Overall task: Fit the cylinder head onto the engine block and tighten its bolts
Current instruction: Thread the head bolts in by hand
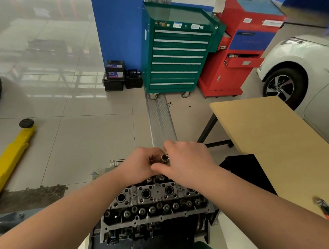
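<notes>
**Socket in hand above the cylinder head**

From the head camera, we see the cylinder head [153, 201] already seated on the engine block [148, 234]. Just above its far edge, our left hand [137, 165] and right hand [187, 161] meet, fingers curled around 1 socket [165, 157], its open end facing up. We should seat it squarely on its driver before tightening, and work the bolts evenly.

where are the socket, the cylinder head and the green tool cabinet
socket [164, 157]: head view, on its open round end, between both hands
cylinder head [155, 199]: head view, on its top face
green tool cabinet [176, 59]: head view, on its drawer fronts
</notes>
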The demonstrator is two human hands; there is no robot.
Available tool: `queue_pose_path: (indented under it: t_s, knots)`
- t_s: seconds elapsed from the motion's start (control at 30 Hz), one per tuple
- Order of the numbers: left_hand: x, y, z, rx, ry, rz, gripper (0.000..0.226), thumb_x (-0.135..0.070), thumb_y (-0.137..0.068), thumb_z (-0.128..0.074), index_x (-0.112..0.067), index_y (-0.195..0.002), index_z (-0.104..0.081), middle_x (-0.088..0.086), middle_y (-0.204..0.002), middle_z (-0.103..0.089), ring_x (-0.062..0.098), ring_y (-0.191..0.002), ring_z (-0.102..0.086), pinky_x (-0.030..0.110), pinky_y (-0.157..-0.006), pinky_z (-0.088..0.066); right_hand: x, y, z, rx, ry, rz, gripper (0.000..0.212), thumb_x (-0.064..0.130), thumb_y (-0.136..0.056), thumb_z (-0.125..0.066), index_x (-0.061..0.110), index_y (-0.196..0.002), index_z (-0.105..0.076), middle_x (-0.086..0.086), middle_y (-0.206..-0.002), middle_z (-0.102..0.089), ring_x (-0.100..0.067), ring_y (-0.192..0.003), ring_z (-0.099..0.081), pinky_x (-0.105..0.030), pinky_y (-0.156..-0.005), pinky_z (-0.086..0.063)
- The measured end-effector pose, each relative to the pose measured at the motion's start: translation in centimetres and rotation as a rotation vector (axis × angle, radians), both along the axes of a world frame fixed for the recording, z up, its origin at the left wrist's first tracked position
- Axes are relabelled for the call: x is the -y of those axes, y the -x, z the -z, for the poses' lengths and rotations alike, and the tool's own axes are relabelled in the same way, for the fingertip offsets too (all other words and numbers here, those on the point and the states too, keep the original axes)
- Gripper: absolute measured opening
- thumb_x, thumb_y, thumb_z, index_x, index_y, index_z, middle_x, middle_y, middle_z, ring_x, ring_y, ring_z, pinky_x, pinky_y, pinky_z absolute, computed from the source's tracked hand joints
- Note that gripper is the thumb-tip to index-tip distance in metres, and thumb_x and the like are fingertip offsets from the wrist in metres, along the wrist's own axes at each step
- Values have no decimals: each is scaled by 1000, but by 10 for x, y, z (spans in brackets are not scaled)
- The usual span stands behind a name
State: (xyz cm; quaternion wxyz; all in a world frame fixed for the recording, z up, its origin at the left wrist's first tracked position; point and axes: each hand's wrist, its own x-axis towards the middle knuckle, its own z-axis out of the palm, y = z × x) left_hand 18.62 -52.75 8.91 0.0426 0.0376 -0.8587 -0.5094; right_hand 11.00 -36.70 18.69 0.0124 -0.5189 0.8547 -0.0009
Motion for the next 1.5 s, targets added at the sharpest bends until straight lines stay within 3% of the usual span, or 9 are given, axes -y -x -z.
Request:
queue_pose_path:
  t_s: [0.2, 0.37, 0.57, 0.77, 0.97, 1.1, 1.3, 1.37, 1.5]
  knots:
    - [0, -1, -1, 79, -71, 40, 18, -17, -89, -83, -2, -93, -74, 24, -91, -74, 43, -85, -70, 57, -83, -57, -3, 2, -3, 105, -25, -117, 21, 31, -98, -61, 19, -113, -53, -2, -100, -63, -28, -88, -62, -35, -63, -40]
    - [-14, -9, 5, -22, -151, -84, 28, -11, -82, -85, -35, -89, -72, 2, -86, -76, 28, -85, -72, 50, -83, -59, -1, -1, 4, 73, 21, -83, 20, 32, -101, -58, 14, -109, -52, -7, -90, -67, -30, -79, -64, -35, -56, -35]
    - [-23, -16, 13, -66, -38, -146, 23, -34, -85, -66, -12, -77, -68, 0, -65, -65, 7, -57, -51, 29, -56, -44, -4, 3, 12, 63, 71, -145, 23, 39, -104, -54, 16, -106, -53, -5, -87, -65, -26, -72, -56, -33, -53, -31]
    - [-6, -12, 9, -12, 1, -1, 12, -18, -94, -78, -7, -92, -74, 14, -79, -73, 37, -70, -66, 50, -66, -55, -8, 11, 14, 51, -3, -332, 20, 17, -95, -65, 16, -108, -50, 0, -86, -54, -22, -74, -54, -34, -55, -34]
    - [-56, -19, 26, 23, -314, -130, 29, -10, -93, -59, -38, -91, -66, -10, -84, -68, 7, -73, -62, 22, -66, -50, -8, 9, 24, -101, 53, -142, 49, 57, -106, -36, 16, -94, -60, -2, -73, -64, -25, -62, -58, -32, -52, -34]
    - [-87, 4, 42, 38, -260, -458, 36, 5, -90, -60, -28, -75, -61, -15, -66, -65, -6, -65, -63, 16, -55, -47, -10, 6, 18, -132, 51, -131, 46, 59, -103, -37, 19, -100, -59, 1, -79, -64, -23, -67, -58, -32, -54, -35]
    - [-40, 20, 18, 193, -279, -133, 25, -13, -83, -57, 11, -88, -60, 32, -80, -58, 19, -74, -54, 36, -71, -46, -4, 17, 2, 139, -87, -313, 35, 1, -87, -59, 10, -121, -59, -4, -111, -54, -23, -104, -51, -32, -77, -39]
    - [-37, 15, 17, 136, -243, -193, 4, -12, -83, -65, -10, -81, -66, 5, -69, -65, 9, -67, -56, 24, -66, -46, -4, 19, 4, 110, -56, -261, 33, 2, -88, -60, 11, -119, -59, -5, -107, -54, -24, -98, -53, -36, -76, -44]
    - [-51, -2, 22, -110, -7, -415, 37, -3, -77, -61, -35, -61, -51, -16, -57, -60, 9, -54, -54, 14, -52, -37, 7, 8, 13, 31, -38, -136, 18, 26, -105, -52, 12, -113, -59, -6, -104, -62, -28, -92, -63, -36, -66, -42]
